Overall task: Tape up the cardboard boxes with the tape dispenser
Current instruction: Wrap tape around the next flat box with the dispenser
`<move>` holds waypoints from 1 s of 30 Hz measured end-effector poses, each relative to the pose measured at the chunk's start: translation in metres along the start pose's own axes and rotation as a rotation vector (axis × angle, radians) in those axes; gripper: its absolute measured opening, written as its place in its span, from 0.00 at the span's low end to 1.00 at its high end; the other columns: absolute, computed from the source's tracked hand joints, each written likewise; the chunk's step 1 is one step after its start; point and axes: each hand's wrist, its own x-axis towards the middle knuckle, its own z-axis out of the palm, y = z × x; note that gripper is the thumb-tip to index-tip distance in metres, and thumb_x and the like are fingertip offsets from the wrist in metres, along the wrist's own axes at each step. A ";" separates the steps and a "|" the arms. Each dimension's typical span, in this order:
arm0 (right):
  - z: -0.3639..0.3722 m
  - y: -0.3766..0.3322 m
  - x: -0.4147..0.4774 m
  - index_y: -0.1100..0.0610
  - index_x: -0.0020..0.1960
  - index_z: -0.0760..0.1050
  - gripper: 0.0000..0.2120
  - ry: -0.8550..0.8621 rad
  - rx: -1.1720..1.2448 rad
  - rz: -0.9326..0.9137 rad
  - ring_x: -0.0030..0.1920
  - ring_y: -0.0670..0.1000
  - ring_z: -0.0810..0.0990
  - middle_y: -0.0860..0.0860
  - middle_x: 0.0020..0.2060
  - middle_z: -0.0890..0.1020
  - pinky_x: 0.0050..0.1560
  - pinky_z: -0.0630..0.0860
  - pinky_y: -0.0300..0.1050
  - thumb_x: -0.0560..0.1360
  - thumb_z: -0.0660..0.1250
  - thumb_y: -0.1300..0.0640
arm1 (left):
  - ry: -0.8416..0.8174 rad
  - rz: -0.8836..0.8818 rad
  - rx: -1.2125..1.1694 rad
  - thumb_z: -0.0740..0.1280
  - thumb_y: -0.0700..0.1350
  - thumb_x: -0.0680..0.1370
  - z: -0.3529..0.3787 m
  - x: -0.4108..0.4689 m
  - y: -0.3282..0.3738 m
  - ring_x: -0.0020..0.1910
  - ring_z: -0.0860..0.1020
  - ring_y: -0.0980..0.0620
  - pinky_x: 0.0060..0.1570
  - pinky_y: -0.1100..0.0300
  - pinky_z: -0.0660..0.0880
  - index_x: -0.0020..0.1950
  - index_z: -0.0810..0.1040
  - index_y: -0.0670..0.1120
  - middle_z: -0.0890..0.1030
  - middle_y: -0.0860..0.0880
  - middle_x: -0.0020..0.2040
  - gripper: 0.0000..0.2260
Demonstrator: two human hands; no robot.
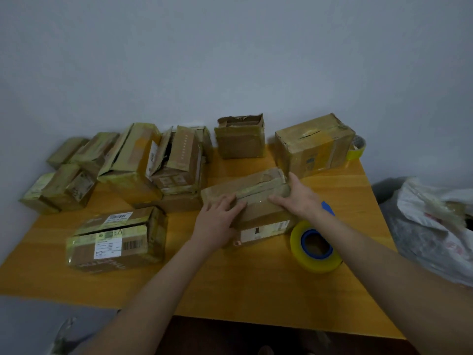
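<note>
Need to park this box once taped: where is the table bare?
Bare table along the near edge, in front of the labelled box and tape roll; also right, between tape roll and large box. Crowded: back-left boxes.

Yellow wooden table against pale wall, crumpled white plastic bag beside its right edge

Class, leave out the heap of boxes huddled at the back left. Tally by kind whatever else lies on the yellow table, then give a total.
Cardboard boxes: 4 (labelled box, middle box, open box, large box)
Tape rolls: 2 (blue-cored roll, far roll)
Total: 6
</note>
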 end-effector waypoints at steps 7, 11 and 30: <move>0.006 -0.023 0.012 0.49 0.79 0.45 0.61 -0.024 -0.044 0.014 0.71 0.60 0.64 0.56 0.74 0.57 0.64 0.70 0.59 0.59 0.77 0.33 | 0.340 -0.478 -0.457 0.65 0.46 0.78 0.012 -0.021 -0.005 0.52 0.73 0.52 0.45 0.62 0.70 0.62 0.71 0.45 0.73 0.47 0.58 0.14; 0.001 -0.023 0.012 0.53 0.71 0.63 0.46 -0.046 -0.179 -0.049 0.61 0.56 0.74 0.53 0.64 0.73 0.55 0.76 0.52 0.63 0.72 0.30 | 0.020 -0.677 -1.082 0.64 0.57 0.78 0.024 -0.012 0.012 0.58 0.75 0.45 0.57 0.48 0.76 0.71 0.64 0.42 0.74 0.45 0.63 0.27; 0.022 0.014 -0.035 0.49 0.62 0.74 0.30 -0.036 0.079 0.115 0.49 0.53 0.80 0.48 0.50 0.82 0.45 0.80 0.49 0.69 0.64 0.29 | 0.095 -0.393 -0.928 0.60 0.51 0.82 0.017 0.032 0.046 0.75 0.59 0.45 0.71 0.50 0.60 0.79 0.48 0.46 0.56 0.45 0.78 0.31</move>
